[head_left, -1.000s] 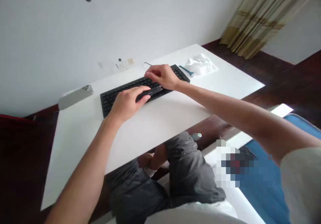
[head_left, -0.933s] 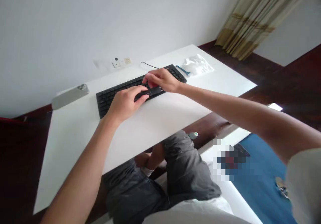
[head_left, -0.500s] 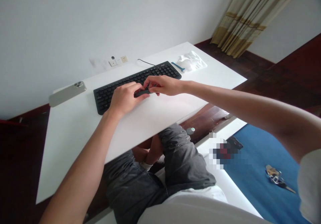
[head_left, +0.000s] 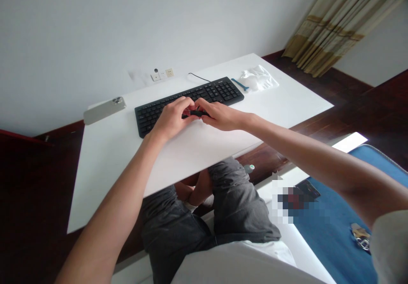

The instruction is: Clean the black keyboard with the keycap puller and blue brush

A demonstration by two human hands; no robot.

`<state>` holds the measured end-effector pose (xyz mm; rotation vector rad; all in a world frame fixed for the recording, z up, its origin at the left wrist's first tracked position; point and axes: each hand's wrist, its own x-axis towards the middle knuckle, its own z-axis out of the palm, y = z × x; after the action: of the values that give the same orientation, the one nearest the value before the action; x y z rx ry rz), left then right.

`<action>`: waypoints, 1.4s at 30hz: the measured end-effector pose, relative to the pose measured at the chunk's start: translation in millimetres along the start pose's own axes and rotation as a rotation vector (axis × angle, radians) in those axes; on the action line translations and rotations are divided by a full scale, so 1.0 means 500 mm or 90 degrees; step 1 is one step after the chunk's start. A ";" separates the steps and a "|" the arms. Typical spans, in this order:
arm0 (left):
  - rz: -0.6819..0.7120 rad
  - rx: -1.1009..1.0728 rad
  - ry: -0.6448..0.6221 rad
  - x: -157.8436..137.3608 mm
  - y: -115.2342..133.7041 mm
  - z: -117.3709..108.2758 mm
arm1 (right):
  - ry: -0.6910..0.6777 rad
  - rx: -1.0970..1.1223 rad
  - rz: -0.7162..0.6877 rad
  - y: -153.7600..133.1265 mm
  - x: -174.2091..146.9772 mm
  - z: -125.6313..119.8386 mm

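A slim black object point(head_left: 198, 113), its kind hidden by my fingers, is held just over the front edge of a black keyboard point(head_left: 223, 89). My left hand point(head_left: 176, 115) is closed on its left end, with thumb below and fingers curled above. From the other side my right hand point(head_left: 219, 113) pinches the right end, so the fingertips of both hands nearly meet. The keyboard lies slanted on a white table point(head_left: 127, 165), and my hands cover part of its front keys.
A phone point(head_left: 103, 111) lies camera-up at the table's left. Right of the keyboard are a slim blue tool point(head_left: 239, 84) and a crumpled white plastic bag point(head_left: 259, 78). A thin cable point(head_left: 199, 77) runs behind. Keys point(head_left: 361, 236) rest on blue fabric point(head_left: 331, 220) at the right.
My view has turned slightly left, so the scene sits further right. My right hand has turned lower around the black object, and the hands have drawn closer together.
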<state>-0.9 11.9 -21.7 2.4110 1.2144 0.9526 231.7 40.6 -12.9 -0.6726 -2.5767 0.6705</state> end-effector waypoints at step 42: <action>-0.174 0.235 -0.106 -0.027 -0.094 -0.049 | -0.001 -0.324 0.226 -0.053 -0.011 0.034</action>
<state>-51.7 28.6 -33.5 2.4332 1.7219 0.4700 219.1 11.3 -13.7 -1.3071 -2.6680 0.0961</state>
